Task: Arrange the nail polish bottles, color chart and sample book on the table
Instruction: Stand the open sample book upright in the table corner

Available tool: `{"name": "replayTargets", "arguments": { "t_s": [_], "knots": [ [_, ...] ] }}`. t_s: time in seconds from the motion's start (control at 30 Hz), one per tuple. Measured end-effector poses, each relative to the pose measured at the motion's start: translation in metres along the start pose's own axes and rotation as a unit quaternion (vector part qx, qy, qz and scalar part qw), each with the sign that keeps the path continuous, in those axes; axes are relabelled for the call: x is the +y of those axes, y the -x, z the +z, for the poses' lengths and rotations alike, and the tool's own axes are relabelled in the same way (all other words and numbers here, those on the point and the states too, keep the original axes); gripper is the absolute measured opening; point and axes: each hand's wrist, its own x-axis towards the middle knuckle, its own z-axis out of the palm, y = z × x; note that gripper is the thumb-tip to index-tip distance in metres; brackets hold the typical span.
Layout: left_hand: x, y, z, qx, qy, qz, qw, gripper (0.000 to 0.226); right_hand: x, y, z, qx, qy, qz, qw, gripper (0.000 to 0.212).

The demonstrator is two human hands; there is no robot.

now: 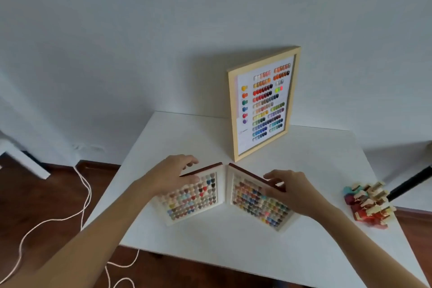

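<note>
A white table [304, 170] stands against a pale grey wall [140, 42]; dark wooden floor [46, 206] shows to the left of it, with a pale cord [84, 196] looping across the boards. The sample book [224, 196] lies open on the table between the hands, its two pages raised in a shallow V; the left hand [173, 175] grips the top edge of the left page, thumb on the swatches; the right hand [289, 188] grips the top edge of the right page. Beyond the hands a framed color chart [261, 103] leans upright against the wall; to the right of the right hand, well apart, the nail polish bottles [369, 206] stand clustered near the table edge.
</note>
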Motion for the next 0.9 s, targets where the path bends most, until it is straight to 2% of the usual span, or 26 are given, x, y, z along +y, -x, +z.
{"name": "replayTargets", "arguments": {
  "t_s": [0.1,0.23,0.43,0.57,0.73,0.9],
  "knots": [
    [-0.007,0.009,0.005,-0.009,0.025,-0.008,1.000,0.038,-0.007,0.000,0.009,0.004,0.056,-0.009,0.998,0.026],
    [-0.004,0.013,0.015,0.020,-0.017,0.007,1.000,0.021,-0.012,-0.003,0.016,0.013,0.127,-0.029,0.991,0.017],
    [-0.009,0.012,0.018,0.066,-0.042,-0.006,0.997,0.019,-0.018,-0.027,0.013,0.002,0.146,-0.051,0.988,0.017],
    [-0.025,0.016,0.007,0.098,-0.039,-0.037,0.994,0.017,-0.035,-0.057,0.013,-0.010,0.158,-0.097,0.983,0.019],
    [-0.053,0.029,-0.011,0.161,-0.040,-0.088,0.982,0.015,-0.070,-0.102,0.024,-0.021,0.148,-0.157,0.976,0.019],
    [-0.091,0.044,-0.043,0.181,-0.038,-0.146,0.972,0.017,-0.121,-0.149,0.048,-0.031,0.139,-0.207,0.968,0.017]
  ]
}}
